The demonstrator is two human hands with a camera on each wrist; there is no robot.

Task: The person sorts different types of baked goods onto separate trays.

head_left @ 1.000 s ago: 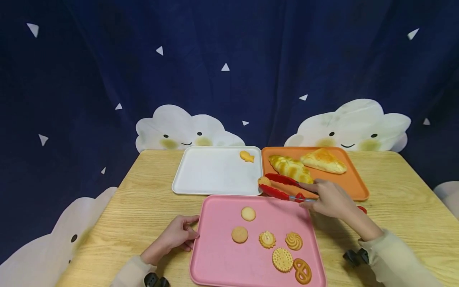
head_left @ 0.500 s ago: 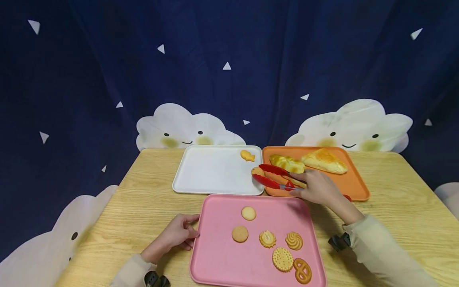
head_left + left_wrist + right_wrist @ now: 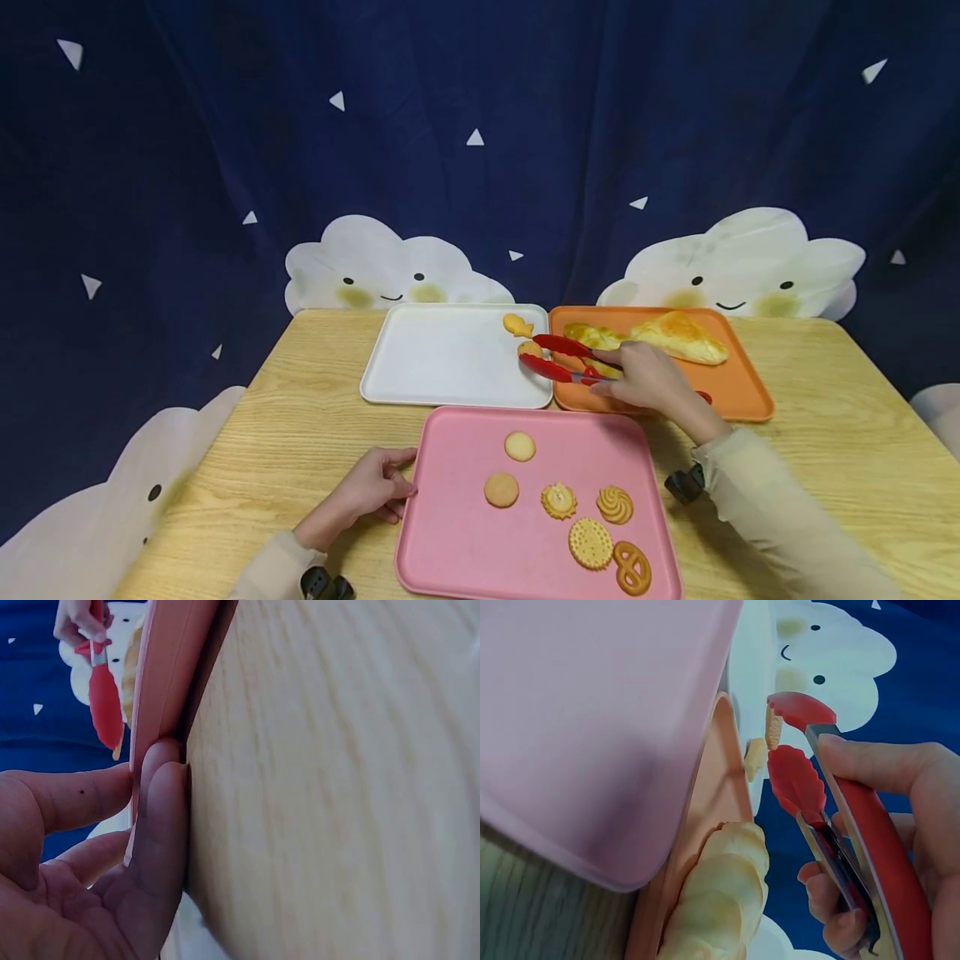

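Observation:
My right hand point(image 3: 651, 379) grips red-tipped tongs point(image 3: 546, 368), seen with thumb on one arm and fingers on the other in the right wrist view. Between the tong tips sits a round cookie point(image 3: 773, 729), above the right side of the white tray point(image 3: 442, 354). A fish-shaped cracker point(image 3: 517, 325) lies on that tray just behind the cookie. At the left edge of the pink tray point(image 3: 457, 550), my left hand point(image 3: 373, 486) pinches the rim, its thumb and fingers on either side in the left wrist view.
On the pink tray lie several cookies, among them a pretzel point(image 3: 632, 568), a swirl cookie point(image 3: 615, 505) and a dotted round biscuit point(image 3: 591, 544). The orange tray point(image 3: 738, 392) holds a braided bread point(image 3: 716, 892) and a triangular pastry point(image 3: 678, 337). A dark curtain point(image 3: 450, 67) stands behind the table.
The right hand with tongs and cookie has moved left and farther back, from the trays' meeting corner to over the white tray. The left hand stays at the pink tray's rim.

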